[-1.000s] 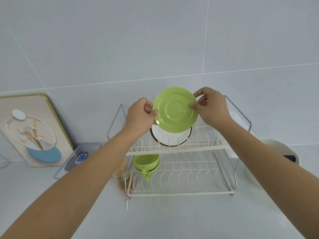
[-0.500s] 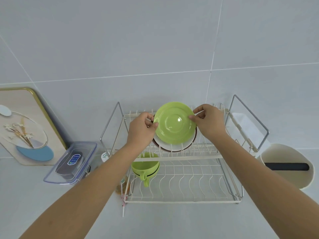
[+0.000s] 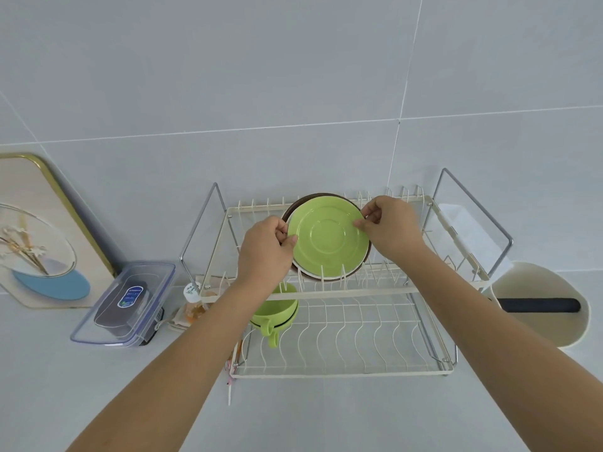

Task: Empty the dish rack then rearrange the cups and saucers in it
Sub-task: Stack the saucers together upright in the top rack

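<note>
Against the tiled wall, from the left, a framed picture leans, and beside it a clear lidded box holds something dark with a blue label. Next comes the two-tier dish rack. On its lower tier a green cup lies at the left end, handle toward me. On the upper tier a green saucer stands on edge among the prongs, ringed underside facing out, just in front of a brown-rimmed saucer. The left hand pinches its left rim and the right hand pinches its right rim. Farther right, a cream tub holds a black handle.
</note>
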